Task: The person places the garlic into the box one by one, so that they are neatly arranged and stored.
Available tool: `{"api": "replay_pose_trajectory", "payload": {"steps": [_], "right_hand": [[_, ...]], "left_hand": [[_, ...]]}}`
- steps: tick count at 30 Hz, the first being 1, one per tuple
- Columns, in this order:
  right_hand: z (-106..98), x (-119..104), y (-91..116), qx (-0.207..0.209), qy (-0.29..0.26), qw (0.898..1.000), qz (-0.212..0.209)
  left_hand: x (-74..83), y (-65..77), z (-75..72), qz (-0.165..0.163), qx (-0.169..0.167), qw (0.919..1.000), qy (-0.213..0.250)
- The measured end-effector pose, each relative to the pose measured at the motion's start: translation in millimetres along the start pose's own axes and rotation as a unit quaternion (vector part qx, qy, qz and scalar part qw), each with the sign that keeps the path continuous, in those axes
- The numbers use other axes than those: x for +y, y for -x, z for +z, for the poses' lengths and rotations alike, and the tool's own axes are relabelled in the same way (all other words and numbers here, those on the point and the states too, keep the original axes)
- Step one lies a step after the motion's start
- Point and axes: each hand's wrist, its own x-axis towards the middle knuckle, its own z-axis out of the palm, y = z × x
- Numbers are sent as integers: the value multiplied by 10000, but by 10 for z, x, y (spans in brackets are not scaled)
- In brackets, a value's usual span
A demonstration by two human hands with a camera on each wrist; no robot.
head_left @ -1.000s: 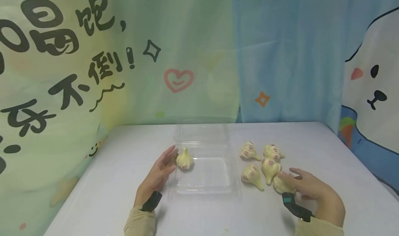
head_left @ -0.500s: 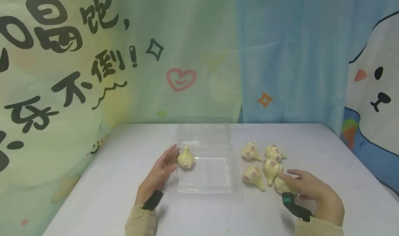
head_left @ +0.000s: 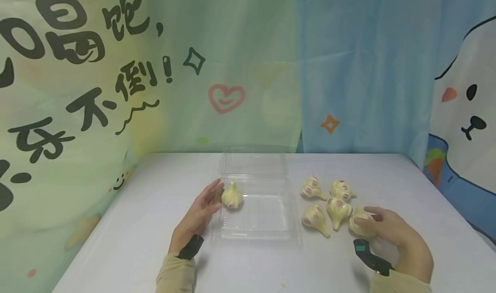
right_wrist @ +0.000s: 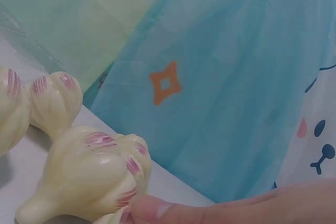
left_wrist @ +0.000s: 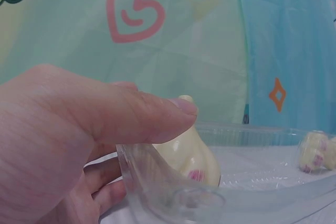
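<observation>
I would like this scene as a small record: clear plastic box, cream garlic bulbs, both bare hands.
Container: open, clear, rectangular plastic box, on white table
Inside: one cream garlic bulb, stem up, left side
Outside: four purple-streaked cream garlic bulbs, right of box
Left hand: bare, at the box's left side
Right hand: bare, pinching another cream garlic bulb
Backdrop: green-and-blue printed cloth

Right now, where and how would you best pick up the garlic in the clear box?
Probably by its neck, pinched from above. The garlic stands with that narrow part pointing up, an easy thing for fingertips to close on, while the left hand and the wall of the box crowd its left side.
</observation>
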Motion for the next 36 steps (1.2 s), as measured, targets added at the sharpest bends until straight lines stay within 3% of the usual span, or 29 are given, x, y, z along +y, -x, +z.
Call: {"api": "replay_pose_trajectory", "payload": {"steps": [5, 13, 26, 36], "right_hand": [[-11, 7, 2, 28, -293, 9995, 79], [2, 32, -55, 131, -336, 9992, -193], [3, 13, -78, 243, -344, 9978, -502], [46, -7, -108, 90, -523, 9976, -435]], "left_hand": [[-15, -1, -11, 35, -87, 9999, 36], [6, -18, -6, 66, -187, 9998, 91], [6, -31, -12, 73, -161, 9997, 139], [24, -3, -10, 23, -70, 9997, 238]]}}
